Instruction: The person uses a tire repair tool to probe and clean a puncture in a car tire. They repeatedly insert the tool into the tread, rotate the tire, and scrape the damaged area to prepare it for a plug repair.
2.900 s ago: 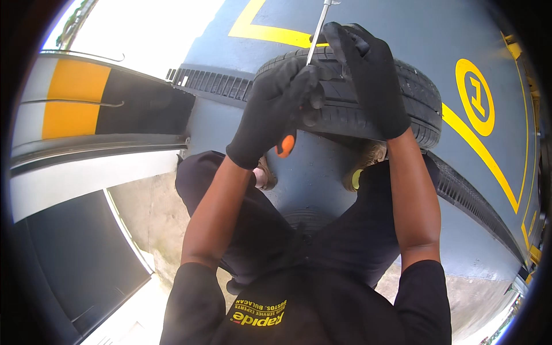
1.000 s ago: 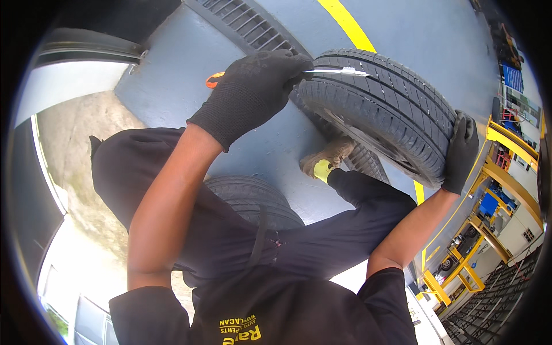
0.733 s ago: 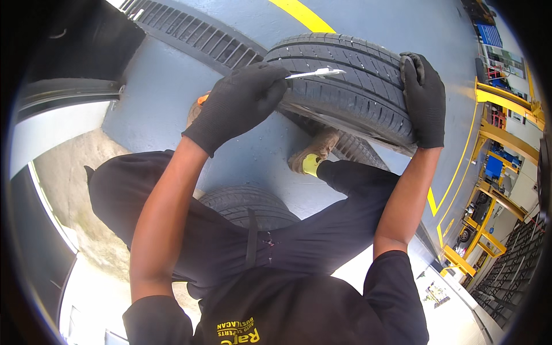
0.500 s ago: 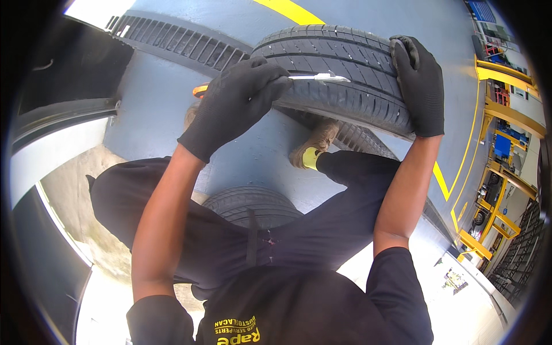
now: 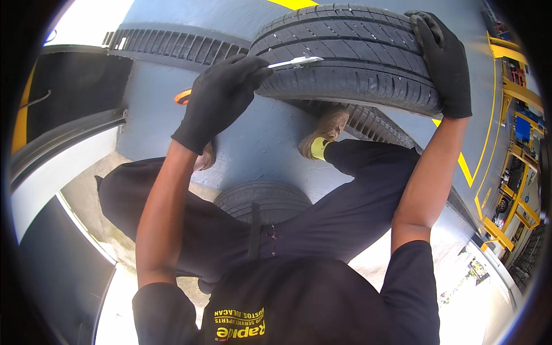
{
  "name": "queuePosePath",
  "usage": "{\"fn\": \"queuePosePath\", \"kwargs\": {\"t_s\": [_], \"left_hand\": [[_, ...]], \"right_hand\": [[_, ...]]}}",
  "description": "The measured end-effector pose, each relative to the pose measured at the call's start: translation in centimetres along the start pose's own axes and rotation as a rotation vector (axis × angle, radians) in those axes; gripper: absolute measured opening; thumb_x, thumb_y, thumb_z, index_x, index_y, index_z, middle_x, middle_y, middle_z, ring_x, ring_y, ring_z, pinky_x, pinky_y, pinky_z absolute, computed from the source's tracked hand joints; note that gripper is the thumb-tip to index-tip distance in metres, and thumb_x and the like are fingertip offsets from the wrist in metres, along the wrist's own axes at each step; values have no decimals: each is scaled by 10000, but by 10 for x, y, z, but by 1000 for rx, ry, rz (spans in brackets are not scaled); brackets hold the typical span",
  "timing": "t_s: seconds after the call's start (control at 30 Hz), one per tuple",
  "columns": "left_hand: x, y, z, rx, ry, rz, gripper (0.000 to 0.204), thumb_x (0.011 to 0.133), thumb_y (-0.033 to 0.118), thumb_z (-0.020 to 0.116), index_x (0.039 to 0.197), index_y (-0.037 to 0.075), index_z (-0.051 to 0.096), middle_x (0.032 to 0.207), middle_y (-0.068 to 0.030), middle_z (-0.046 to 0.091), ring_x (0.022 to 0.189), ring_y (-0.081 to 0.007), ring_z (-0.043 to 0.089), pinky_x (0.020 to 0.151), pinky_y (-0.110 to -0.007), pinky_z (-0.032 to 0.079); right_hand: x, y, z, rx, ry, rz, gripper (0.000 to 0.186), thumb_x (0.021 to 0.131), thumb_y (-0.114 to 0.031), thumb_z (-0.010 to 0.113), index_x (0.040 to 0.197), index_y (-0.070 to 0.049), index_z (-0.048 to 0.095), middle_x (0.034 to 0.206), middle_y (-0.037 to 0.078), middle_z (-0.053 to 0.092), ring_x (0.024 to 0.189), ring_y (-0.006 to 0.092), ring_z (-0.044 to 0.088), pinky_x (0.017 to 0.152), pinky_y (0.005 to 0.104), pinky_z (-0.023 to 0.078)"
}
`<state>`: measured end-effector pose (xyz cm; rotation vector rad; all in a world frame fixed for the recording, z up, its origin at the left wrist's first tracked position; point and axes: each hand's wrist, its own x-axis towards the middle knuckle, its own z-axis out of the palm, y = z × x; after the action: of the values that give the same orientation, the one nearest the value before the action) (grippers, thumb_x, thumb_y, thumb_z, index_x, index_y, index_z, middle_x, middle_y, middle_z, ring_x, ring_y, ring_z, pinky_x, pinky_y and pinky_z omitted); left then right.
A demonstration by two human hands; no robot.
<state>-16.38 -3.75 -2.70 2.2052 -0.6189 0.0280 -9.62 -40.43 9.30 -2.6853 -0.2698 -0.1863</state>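
Note:
A black tyre (image 5: 345, 54) is in front of me with its grooved tread facing up toward me. My right hand (image 5: 445, 63), in a black glove, grips the tyre's right side, thumb near the tread edge. In a matching glove, my left hand (image 5: 224, 95) is closed around a slim tool. Its orange handle end (image 5: 183, 96) sticks out on the left, and its pale, narrow tip (image 5: 296, 61) lies over the left part of the tread. The glove hides the tool's middle, so I cannot tell its exact kind.
Another tyre (image 5: 263, 198) lies between my legs. A slatted floor grate (image 5: 172, 46) runs behind and below the held tyre. Yellow lines (image 5: 467, 169) mark the blue-grey floor, and yellow lift frames (image 5: 517, 95) stand at the far right. My shoe (image 5: 325, 132) is just below the tyre.
In the picture, the tyre and my right hand have shifted up and right. My left hand has moved slightly left with the tool, whose tip now points more upward. The view has also shifted somewhat.

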Motion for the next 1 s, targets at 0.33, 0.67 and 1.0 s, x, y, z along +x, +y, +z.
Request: {"fn": "queuePosePath", "kwargs": {"t_s": [0.33,0.67,1.0], "left_hand": [[5,33,12,38,43,100,187,990,143,686,1166,83,708,859,-109,690,684,-254,650,632,-354,519],[3,61,39,-150,31,124,169,1020,92,615,1167,27,665,756,-131,626,637,-250,623,605,-383,487],[13,61,46,-80,-15,115,161,1055,141,584,1152,30,649,757,-181,619,641,-334,603,609,-404,479]], "right_hand": [[-19,56,-26,37,54,89,426,1034,-372,582,1255,-33,714,1092,133,752,956,211,690,922,328,501],[-35,51,-38,-20,76,174,446,1047,-398,537,1248,-51,732,1087,135,749,968,217,683,924,328,498],[-20,10,-25,-57,234,49,360,1004,-283,549,973,51,681,880,237,679,839,354,664,797,416,499]]}}
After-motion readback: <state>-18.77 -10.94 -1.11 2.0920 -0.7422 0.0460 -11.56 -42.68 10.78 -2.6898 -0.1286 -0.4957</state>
